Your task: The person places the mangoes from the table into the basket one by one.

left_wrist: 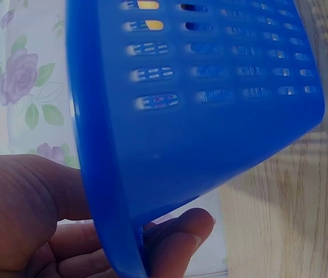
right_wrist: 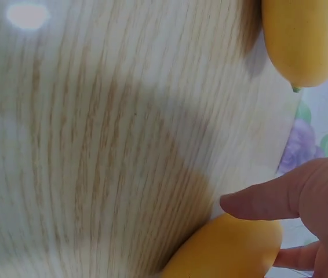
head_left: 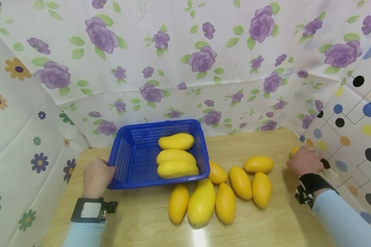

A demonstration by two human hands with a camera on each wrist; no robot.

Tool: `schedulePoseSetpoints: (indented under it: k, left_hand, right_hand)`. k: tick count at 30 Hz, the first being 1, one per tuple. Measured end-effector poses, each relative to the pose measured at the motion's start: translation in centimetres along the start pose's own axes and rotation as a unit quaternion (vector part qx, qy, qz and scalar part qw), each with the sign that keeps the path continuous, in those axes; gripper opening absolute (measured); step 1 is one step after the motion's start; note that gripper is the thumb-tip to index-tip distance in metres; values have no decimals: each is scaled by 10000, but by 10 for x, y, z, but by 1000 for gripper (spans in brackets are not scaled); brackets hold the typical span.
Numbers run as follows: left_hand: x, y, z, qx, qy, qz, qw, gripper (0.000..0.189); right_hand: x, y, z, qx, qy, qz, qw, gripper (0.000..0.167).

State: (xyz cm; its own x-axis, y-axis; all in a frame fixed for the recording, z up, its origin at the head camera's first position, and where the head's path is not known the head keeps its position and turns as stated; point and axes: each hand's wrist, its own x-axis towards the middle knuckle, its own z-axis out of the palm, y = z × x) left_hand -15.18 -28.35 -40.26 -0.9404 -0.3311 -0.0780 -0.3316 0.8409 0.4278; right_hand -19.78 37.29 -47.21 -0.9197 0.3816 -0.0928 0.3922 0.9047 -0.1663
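Note:
My left hand (head_left: 96,175) grips the left rim of a blue plastic basket (head_left: 136,185), thumb on one side and fingers curled under the edge in the left wrist view. Inside the basket's right half lie three yellow mangoes (head_left: 177,141), its left half showing bare mesh floor. Far to the right, my right hand (head_left: 306,161) holds a mango (right_wrist: 228,249) by the wall, mostly covered by the hand in the head view. From the right wrist, the thumb lies along its near side and a finger shows behind it.
Several mangoes (head_left: 240,183) lie on the wooden table (head_left: 136,219) in front of and right of the basket, one large mango (head_left: 201,202) among them. Flower-patterned sheeting (head_left: 173,72) stands behind, and a dotted sheet (head_left: 355,137) borders the right side.

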Motion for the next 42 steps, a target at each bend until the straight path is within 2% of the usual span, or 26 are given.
schedulePoseSetpoints:
  k: [6,11,15,20,24,28,31,34,38,42]
  left_hand:
    - [1,1,1,13,56,40,10000,33]
    - [2,2,-2,73,37,206,9998,32]
    - [2,2,-5,125,-4,263,9996,28]
    - [0,3,-12,138,-296,243,9992,30]
    - [-2,5,-16,138,-562,183,9982,31]
    - [-2,6,-20,96,-619,198,9978,25]
    - [-1,7,-22,112,-579,252,9979,23]
    - [0,6,-22,128,-590,284,9978,23]
    - [0,7,-22,94,-598,299,9977,23]
    - [1,7,-24,31,-713,219,9972,25]
  right_hand:
    - [0,-3,-5,-37,264,-186,9995,47]
    - [0,-2,-9,25,32,-194,9998,50]
    - [3,2,-7,268,14,-463,9986,57]
    - [8,9,-4,419,80,-857,9954,72]
    - [9,12,-5,418,-87,-881,9952,69]
    - [8,8,-9,474,-273,-909,9944,63]
    - [9,2,-11,493,-195,-1083,9927,62]
    - [10,-7,-14,508,-112,-1278,9904,69]
    - [8,-33,-23,570,66,-1516,9868,73]
    - [2,-67,-34,686,429,-1858,9793,65]
